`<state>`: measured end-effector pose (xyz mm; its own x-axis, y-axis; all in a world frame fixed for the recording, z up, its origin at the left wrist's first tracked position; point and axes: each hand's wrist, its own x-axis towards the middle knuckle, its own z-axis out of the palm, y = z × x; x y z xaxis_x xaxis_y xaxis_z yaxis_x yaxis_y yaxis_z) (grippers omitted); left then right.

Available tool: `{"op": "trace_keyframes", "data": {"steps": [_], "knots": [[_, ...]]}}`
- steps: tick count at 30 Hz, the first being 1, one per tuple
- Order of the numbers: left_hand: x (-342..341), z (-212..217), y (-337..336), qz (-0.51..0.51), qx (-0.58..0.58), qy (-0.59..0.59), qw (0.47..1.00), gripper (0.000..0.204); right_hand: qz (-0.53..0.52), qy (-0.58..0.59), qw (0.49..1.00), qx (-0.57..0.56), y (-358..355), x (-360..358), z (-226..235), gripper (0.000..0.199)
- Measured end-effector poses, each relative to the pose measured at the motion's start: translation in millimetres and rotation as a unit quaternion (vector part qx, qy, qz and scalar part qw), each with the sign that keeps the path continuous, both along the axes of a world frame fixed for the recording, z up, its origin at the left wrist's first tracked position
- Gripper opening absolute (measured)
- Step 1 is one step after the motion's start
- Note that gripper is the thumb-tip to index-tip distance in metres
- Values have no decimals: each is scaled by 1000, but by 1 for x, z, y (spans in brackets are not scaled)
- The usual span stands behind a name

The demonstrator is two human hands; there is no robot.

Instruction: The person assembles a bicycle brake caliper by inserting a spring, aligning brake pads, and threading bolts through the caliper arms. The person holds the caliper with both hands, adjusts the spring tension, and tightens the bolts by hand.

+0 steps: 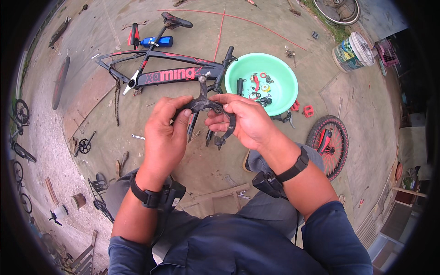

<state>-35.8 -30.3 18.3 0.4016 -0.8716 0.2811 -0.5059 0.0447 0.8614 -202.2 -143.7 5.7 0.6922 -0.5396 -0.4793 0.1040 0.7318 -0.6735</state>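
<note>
Between my two hands is a black, grimy bicycle caliper brake (201,101) with curved arms. My left hand (166,130) pinches its left arm between thumb and fingers. On the other side, my right hand (250,120) grips the brake near its pivot, and one curved arm hangs below those fingers. Just beyond lies a black and red bicycle frame (172,77) on its side, its saddle (176,21) pointing away. A mint-green basin (289,85) holding small loose parts stands right of the frame's head tube.
A bicycle wheel (315,133) with a black and red tyre lies to the right, near red pedals (308,111). A white bucket (353,52) stands farther off. At left are a crankset (85,145), a blue bottle (158,41) by the frame, and a spanner (138,136).
</note>
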Motion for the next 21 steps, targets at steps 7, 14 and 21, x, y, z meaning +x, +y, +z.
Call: {"op": "trace_keyframes", "data": {"steps": [7, 14, 21], "knots": [[-3, -3, 1, 18, 24, 18, 999, 22, 4, 1, 1000, -1, 0, 1, -1, 37], [-4, -6, 2, 26, 43, 28, 998, 22, 15, -4, 1000, -7, 1, 0, 3, 35], [-2, -9, 3, 20, 69, 21, 997, 24, 24, -8, 1000, -19, -1, -2, 2, 35]]}}
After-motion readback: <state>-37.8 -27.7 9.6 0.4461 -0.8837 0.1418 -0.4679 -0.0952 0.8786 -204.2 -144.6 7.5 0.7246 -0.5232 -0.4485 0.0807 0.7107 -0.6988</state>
